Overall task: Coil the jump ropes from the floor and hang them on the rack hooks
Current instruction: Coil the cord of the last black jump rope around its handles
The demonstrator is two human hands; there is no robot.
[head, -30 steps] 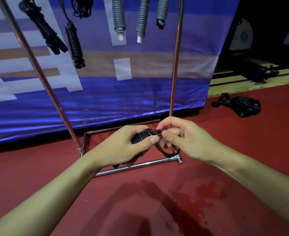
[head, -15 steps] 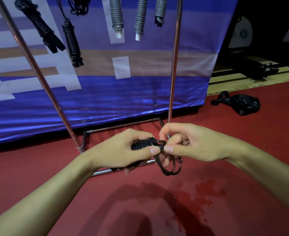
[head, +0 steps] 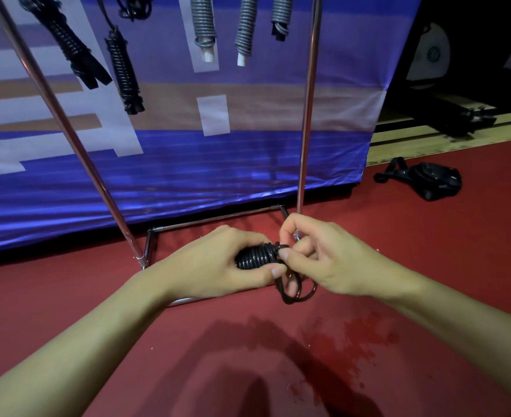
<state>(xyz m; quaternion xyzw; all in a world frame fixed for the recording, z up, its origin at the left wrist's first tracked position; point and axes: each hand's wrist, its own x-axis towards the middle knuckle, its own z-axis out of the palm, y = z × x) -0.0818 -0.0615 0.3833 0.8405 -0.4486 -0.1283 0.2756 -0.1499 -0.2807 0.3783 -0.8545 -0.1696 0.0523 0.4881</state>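
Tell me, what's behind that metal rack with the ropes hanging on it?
Behind the metal rack hangs a blue banner with white and tan blocks. It covers whatever lies beyond it. Coiled black ropes and grey ropes hang in front of it.

a single wide-angle head view looks forward and down from the person's head, close above the left hand (head: 218, 263) and right hand (head: 326, 260). it faces the chrome metal rack (head: 307, 115) and blue printed banner (head: 188, 164) across the red floor (head: 428, 236).

Left grip (head: 218, 263), right grip (head: 323, 260) curled together.
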